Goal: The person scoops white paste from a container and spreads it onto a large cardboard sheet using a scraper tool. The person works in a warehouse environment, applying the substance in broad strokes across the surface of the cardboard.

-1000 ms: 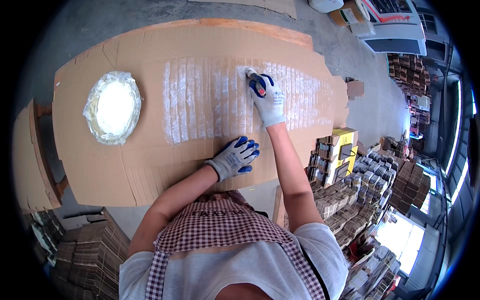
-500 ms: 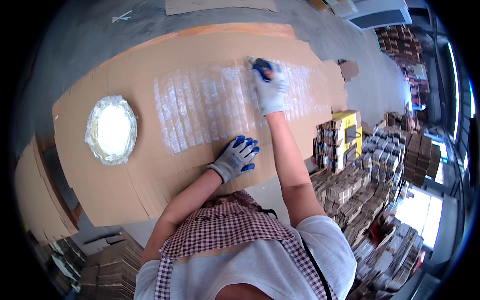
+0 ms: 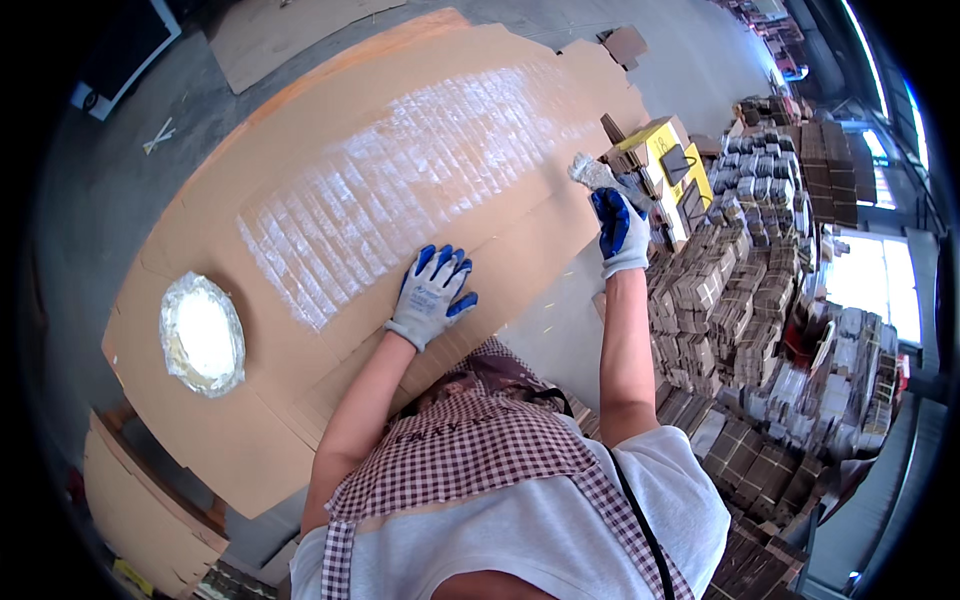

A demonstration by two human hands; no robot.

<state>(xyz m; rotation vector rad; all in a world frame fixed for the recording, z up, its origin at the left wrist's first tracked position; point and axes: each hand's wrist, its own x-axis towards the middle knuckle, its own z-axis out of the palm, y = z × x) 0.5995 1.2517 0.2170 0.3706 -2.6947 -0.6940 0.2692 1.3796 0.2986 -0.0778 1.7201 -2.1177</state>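
Note:
My left hand [image 3: 431, 298], in a grey-white glove with blue fingertips, lies flat on a large brown cardboard sheet [image 3: 520, 240], its fingers spread. Just past the sheet's right edge my right hand [image 3: 622, 232], gloved alike, is closed around what looks like a brush [image 3: 592, 172] with a whitish, coated head. Most of its handle is hidden by the glove. White, wet-looking streaks [image 3: 400, 180] run in parallel bands across the middle of the sheet. On the left part stands a plastic-lined bowl [image 3: 172, 320] of white paste.
Bundled cardboard stacks [image 3: 745, 290] rise on the right, with a yellow-and-white box [image 3: 660, 150] close to my right hand. Another curved board [image 3: 140, 510] stands at lower left. A flat cardboard piece [image 3: 270, 40] lies on the floor beyond the table.
My right hand has moved from the streaked area, back and right, off the sheet's edge with the brush. My view has turned, and the left hand still rests on the cardboard.

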